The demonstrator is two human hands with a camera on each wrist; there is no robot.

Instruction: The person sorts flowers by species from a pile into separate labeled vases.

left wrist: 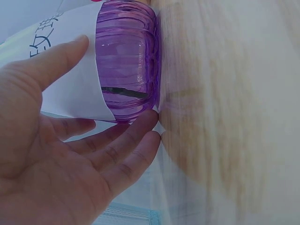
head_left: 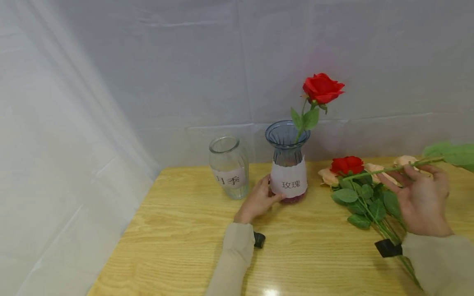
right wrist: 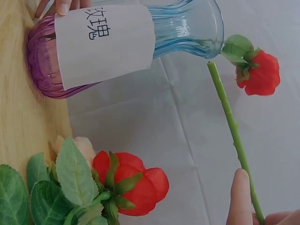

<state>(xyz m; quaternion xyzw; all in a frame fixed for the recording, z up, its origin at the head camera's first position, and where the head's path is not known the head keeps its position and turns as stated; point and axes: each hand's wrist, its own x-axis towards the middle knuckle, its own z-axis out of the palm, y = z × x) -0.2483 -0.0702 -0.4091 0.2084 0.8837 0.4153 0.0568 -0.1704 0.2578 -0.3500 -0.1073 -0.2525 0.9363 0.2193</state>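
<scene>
My left hand (head_left: 257, 200) holds the lower part of a blue-to-purple glass vase (head_left: 287, 155), thumb on its white paper label (left wrist: 77, 79) and fingers around the side. One red rose (head_left: 323, 88) stands in this vase, leaning right. With my right hand (head_left: 426, 199) I pinch a green flower stem (right wrist: 229, 117) above the lying flowers. Its cut end points left, toward the vase and apart from it in the right wrist view. Leaves (head_left: 457, 155) show at the stem's right end; its bloom is out of view.
A clear glass vase (head_left: 227, 160) with a paper label stands left of the coloured one. On the right of the wooden table (head_left: 177, 230) lie another red rose (head_left: 347, 165), several peach flowers (head_left: 328, 176) and green leaves (head_left: 359, 221). A pale cloth (head_left: 207, 74) hangs behind.
</scene>
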